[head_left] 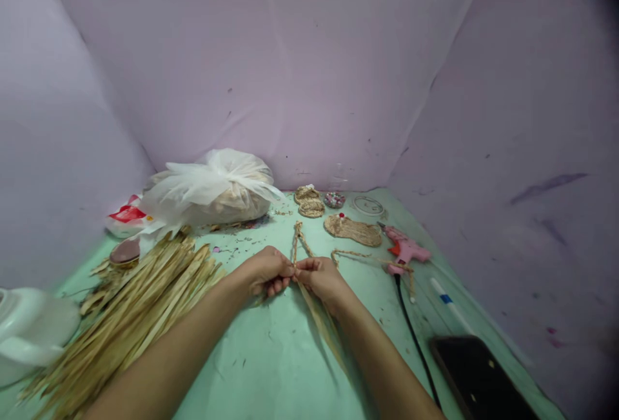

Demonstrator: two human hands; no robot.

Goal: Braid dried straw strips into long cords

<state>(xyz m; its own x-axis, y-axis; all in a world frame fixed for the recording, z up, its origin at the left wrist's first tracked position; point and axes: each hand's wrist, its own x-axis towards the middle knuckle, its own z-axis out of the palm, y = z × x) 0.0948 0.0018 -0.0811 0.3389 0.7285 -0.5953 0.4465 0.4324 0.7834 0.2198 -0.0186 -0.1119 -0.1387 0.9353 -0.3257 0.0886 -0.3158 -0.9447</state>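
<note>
My left hand (267,271) and my right hand (323,278) meet over the middle of the green table (271,355), both with fingers pinched on a braid of straw strips (298,242). The braided part runs away from my hands toward the back wall. Loose strip ends (323,330) trail back under my right wrist. A big pile of flat straw strips (140,304) lies to the left of my left forearm.
A white plastic bag (213,188) of material sits at the back left. Woven straw pieces (353,230) and a small bead dish (334,199) lie at the back. A pink glue gun (403,250) with black cord, a glue stick (447,299), a dark phone (478,378) and a white jug (29,330) are around.
</note>
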